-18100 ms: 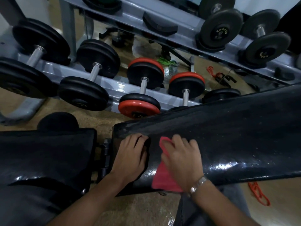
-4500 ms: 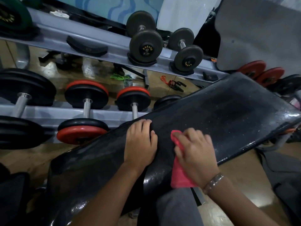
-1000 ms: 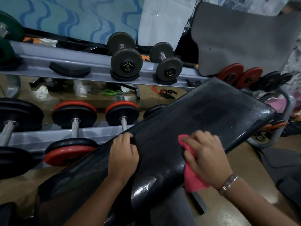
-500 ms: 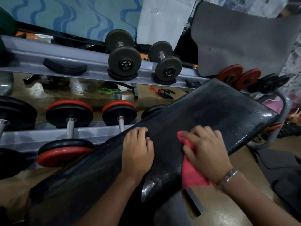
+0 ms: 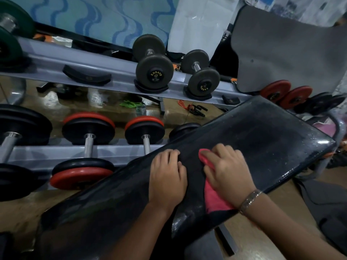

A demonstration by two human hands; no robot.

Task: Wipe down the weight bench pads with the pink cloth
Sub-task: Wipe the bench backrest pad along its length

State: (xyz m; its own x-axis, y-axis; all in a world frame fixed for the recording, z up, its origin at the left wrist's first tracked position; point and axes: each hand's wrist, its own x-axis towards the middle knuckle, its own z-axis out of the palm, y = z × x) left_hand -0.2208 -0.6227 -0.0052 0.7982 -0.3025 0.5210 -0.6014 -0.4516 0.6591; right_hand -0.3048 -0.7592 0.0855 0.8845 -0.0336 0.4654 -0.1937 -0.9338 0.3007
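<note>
A long black bench pad (image 5: 259, 139) slants from lower left up to the right, glossy and wet in places. My right hand (image 5: 228, 174) lies on the pink cloth (image 5: 214, 198) and presses it against the pad's middle; the cloth hangs over the near edge below my wrist. My left hand (image 5: 167, 177) rests palm down on the pad just left of the cloth, its fingertips curled over the far edge. A metal bracelet sits on my right wrist.
A grey two-tier dumbbell rack (image 5: 112, 72) runs behind the bench with black dumbbells (image 5: 154, 72) above and red-trimmed ones (image 5: 86, 147) below. A grey mat (image 5: 281, 53) leans at the back right. Red weight plates (image 5: 285, 94) stand beyond the pad's far end.
My right hand has slid the pink cloth a little up the pad toward its far edge. My left hand stays flat beside it, after shifting rightward a second ago.
</note>
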